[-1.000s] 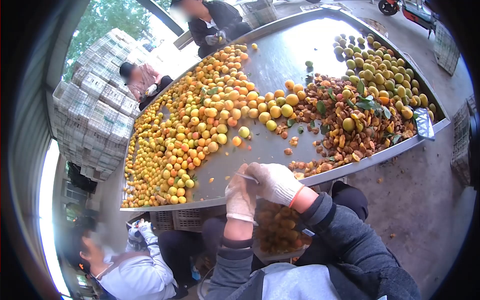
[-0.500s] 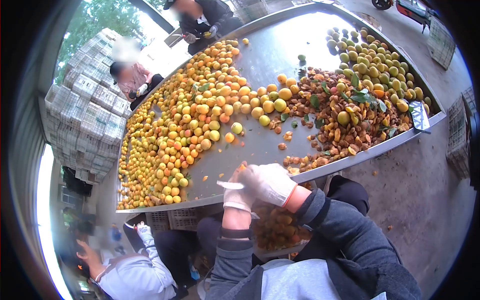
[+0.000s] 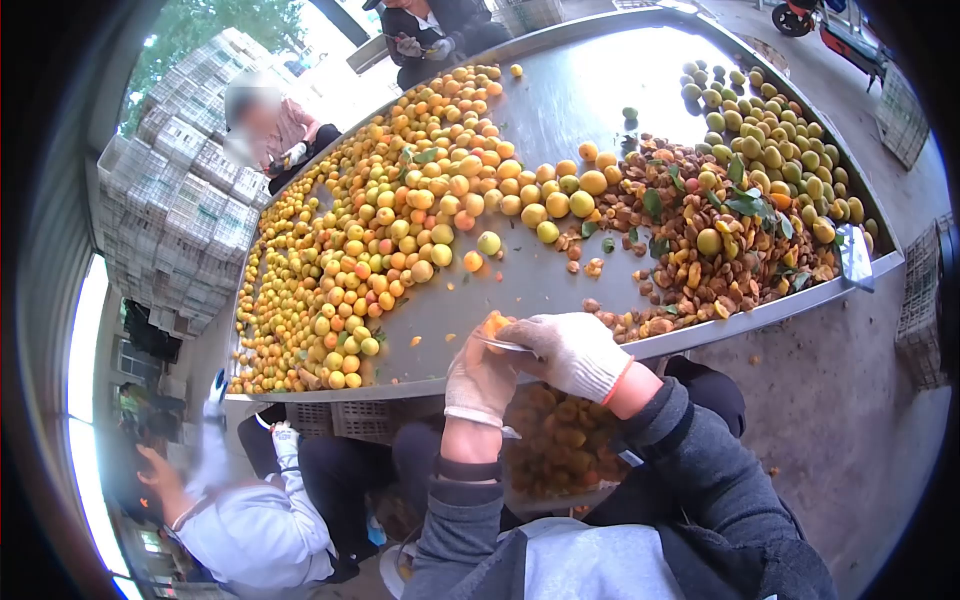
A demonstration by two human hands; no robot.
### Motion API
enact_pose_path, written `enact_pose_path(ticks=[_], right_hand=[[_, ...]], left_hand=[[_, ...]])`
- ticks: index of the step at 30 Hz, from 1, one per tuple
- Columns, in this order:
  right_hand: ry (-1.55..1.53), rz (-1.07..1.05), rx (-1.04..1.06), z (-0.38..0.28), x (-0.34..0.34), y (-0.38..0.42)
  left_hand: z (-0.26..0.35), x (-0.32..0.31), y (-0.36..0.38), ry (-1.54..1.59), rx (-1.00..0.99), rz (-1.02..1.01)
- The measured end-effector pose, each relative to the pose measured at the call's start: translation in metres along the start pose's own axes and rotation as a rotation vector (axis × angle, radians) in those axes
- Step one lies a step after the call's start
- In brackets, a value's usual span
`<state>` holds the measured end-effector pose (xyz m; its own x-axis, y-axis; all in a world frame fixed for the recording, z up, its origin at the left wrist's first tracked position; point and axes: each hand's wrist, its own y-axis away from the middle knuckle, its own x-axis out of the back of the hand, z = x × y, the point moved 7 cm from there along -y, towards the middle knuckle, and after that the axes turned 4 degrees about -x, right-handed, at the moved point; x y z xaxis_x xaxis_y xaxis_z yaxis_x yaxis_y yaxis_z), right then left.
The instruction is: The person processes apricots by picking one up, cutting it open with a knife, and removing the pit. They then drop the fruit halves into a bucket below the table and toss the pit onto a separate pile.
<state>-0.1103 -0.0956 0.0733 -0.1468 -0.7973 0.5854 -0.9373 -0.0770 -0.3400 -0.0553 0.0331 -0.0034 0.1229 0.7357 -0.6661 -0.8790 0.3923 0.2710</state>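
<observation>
Both gloved hands meet over the near edge of a metal table (image 3: 450, 385). My left hand (image 3: 482, 375) is closed around an orange apricot (image 3: 495, 323), whose top shows above the fingers. A small knife (image 3: 508, 345) is gripped in my right hand (image 3: 572, 352), its blade against the fruit. Beyond my hands, whole apricots (image 3: 400, 225) cover the left and middle of the table. A pile of pits and fruit pieces (image 3: 690, 245) lies at the right, with leaves in it. Below my hands is a container of apricot pieces (image 3: 560, 440).
Greenish fruit (image 3: 790, 150) lies at the far right. A co-worker (image 3: 250, 520) sits at my left, one arm raised; another person (image 3: 430, 40) and a third (image 3: 290, 130) work across the table. Crates (image 3: 180, 200) are stacked at the left; a scooter (image 3: 850, 45) stands at the back right.
The knife has turned from pointing left to lying against the apricot. My hands have risen slightly, and the view has shifted. The co-worker at left has lifted an arm.
</observation>
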Motion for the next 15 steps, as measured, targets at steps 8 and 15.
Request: enact_pose_path(ticks=[8,15], right_hand=[[0.084,-0.062,-0.062,0.003,-0.01,-0.004],[-0.827,0.303,-0.556,0.058,0.028,-0.011]], left_hand=[[-0.01,0.013,0.016,-0.184,-0.05,0.056],[0.001,-0.023,0.074,-0.498,0.197,-0.099]])
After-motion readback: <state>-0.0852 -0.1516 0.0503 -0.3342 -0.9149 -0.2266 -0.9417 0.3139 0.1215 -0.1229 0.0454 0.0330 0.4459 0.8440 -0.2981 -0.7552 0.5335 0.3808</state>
